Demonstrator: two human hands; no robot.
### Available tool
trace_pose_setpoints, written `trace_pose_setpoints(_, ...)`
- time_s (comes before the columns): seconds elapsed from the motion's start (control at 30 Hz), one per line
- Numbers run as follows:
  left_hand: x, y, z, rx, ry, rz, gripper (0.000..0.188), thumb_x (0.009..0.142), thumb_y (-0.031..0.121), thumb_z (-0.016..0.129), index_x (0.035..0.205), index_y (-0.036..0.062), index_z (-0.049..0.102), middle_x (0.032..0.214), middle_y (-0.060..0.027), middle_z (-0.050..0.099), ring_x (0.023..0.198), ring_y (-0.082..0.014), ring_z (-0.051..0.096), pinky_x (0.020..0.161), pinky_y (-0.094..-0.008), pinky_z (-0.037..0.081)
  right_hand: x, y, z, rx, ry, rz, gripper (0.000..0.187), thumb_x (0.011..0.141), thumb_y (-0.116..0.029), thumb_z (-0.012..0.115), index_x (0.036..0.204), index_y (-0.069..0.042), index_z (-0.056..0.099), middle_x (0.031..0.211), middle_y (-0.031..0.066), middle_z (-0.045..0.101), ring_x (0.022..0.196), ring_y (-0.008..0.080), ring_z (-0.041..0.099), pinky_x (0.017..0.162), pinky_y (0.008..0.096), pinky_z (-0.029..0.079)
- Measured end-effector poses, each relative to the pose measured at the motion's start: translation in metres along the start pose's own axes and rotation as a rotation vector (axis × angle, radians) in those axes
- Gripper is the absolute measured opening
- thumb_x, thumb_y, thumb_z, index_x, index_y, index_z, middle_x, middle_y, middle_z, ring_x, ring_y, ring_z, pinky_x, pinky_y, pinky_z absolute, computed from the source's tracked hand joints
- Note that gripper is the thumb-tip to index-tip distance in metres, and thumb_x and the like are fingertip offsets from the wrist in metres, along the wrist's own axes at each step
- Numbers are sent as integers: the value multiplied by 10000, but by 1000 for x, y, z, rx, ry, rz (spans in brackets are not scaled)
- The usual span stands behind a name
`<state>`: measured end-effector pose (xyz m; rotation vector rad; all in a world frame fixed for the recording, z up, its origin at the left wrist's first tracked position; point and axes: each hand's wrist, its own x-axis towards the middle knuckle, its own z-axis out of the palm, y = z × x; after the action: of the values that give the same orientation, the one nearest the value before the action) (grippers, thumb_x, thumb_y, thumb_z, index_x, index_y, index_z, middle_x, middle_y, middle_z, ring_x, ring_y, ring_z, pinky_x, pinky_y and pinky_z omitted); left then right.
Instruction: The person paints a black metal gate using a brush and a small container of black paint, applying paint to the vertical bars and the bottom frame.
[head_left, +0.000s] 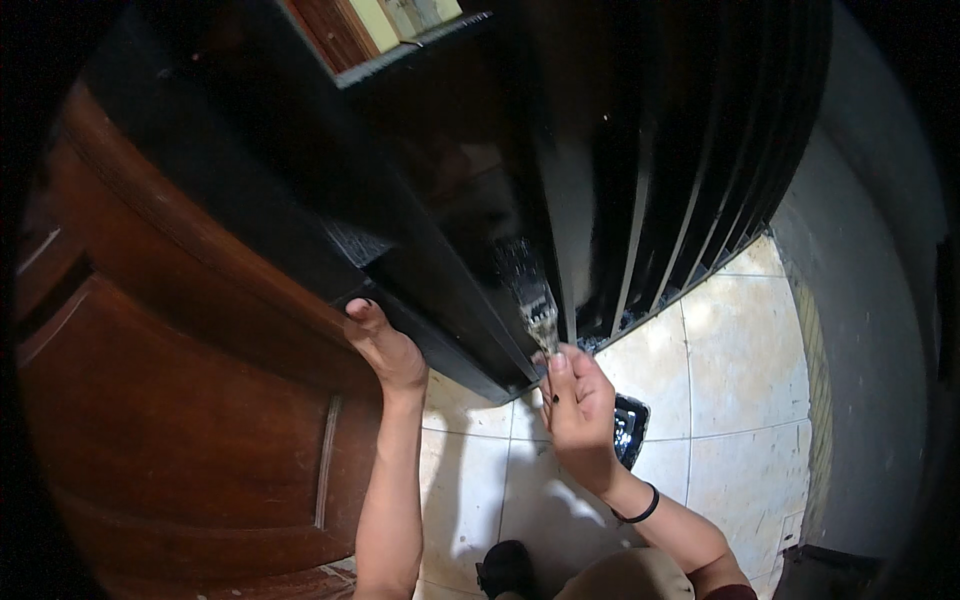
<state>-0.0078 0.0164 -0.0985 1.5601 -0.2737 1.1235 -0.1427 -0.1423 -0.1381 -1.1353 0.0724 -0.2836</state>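
Note:
A paintbrush (541,315) with a metal ferrule and dark, paint-loaded bristles is gripped in my right hand (580,415). Its bristles meet a glossy black panel (470,215), where the paint looks wet. A black band circles my right wrist. My left hand (388,345) is raised at the edge of the brown wooden door (190,400), beside the base of the black frame. Its thumb points up with a dark smudge at the tip; the other fingers are hidden, so their grip does not show. Partly behind my right hand, a dark tray (631,425) with shiny black contents sits on the floor.
Black vertical bars (690,190) run along the right part of the frame. Pale floor tiles (740,370) carry some dark spots. A grey wall (880,400) bounds the right side. Below are a dark shoe (508,568) and my bent knee. A framed opening shows at the top.

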Motion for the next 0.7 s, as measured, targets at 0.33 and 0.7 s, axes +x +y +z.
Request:
trace_pose_setpoints(0.33,-1,-3,-10,0,-23,5,629,1022,686,373,752,126,275,788,44,277,775,-110,306,723,-301,273,-7,20,-11,365,3,409,279,1095,-303,481,1140,-42,567,695,-69,417,508,-6,307,434,192,245)
trace_pose_setpoints(0.7,-4,0,-15,-12,-105,-78,647,1022,690,353,738,114,274,761,52,261,750,-107,296,682,-312,246,11,41,-12,38,49,271,311,1087,-320,497,1101,-31,610,726,-39,505,573,25,418,502,213,345)
